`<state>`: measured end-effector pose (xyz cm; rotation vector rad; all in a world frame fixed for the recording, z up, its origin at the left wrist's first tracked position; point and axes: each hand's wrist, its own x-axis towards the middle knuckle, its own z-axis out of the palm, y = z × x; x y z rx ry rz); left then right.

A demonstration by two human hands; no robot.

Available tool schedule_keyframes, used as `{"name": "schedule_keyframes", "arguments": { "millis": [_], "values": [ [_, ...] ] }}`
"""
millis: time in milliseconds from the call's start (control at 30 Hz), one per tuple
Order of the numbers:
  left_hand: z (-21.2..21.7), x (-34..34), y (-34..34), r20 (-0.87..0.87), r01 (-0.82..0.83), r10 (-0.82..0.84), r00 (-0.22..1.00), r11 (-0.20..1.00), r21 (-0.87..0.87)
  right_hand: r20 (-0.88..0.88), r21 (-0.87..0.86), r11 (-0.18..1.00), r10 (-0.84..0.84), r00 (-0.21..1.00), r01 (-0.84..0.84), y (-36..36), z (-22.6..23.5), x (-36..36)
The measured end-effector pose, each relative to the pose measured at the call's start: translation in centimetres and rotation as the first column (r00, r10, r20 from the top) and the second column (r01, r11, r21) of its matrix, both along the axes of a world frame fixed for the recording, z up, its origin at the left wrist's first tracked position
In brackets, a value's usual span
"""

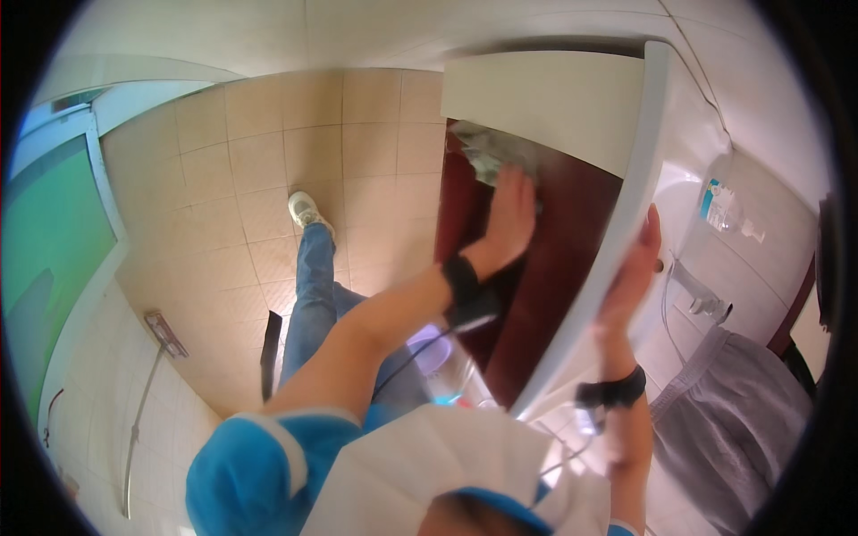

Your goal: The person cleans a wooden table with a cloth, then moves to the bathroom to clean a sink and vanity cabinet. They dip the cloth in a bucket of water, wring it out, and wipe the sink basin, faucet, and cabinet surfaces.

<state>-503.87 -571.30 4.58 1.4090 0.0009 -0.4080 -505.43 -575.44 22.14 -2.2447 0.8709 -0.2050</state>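
My left hand [511, 214] presses a crumpled grey-green cloth [481, 152] against the dark red cabinet front [563, 268] below the white basin. The cloth sits under my fingertips near the top of the panel. My right hand [631, 268] lies with fingers stretched out along the white basin rim [636, 170], holding nothing. Both wrists wear black bands with thin cables.
A clear bottle with a blue label [726, 207] and a metal tap [699, 297] stand by the basin. A grey cloth [746, 420] hangs at the right. My leg in jeans and a white shoe [307, 211] stand on beige floor tiles. A long-handled tool [164, 334] leans at the left.
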Motion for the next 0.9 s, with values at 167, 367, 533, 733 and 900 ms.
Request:
{"name": "schedule_keyframes", "arguments": {
  "millis": [167,367,533,733,900],
  "values": [
    [-8.6,1.7,-0.8,-0.352,0.191,-0.134,0.926,0.972,0.133,0.03,0.023,0.999,-0.036,0.999,0.035,-0.2,0.1,-0.8],
    [-16.5,2.0,0.0,-0.282,0.236,-0.155,0.947,0.93,0.282,0.03,0.013,0.999,0.037,0.999,-0.038,0.2,0.2,0.3],
    [-7.8,-2.2,1.1,-0.083,0.018,-0.004,0.997,0.985,0.169,0.041,0.104,0.992,-0.075,0.996,0.07,0.0,-0.2,-0.1],
    [2.8,-0.3,3.8,0.164,0.213,-0.193,0.967,0.97,-0.118,0.062,0.106,0.994,-0.047,0.997,0.041,-0.6,-0.4,-0.5],
    [5.3,-3.2,5.7,0.308,0.39,-0.325,0.894,0.903,-0.179,0.072,0.165,0.984,-0.085,0.994,0.072,-0.2,-0.3,0.0]
  ]
}}
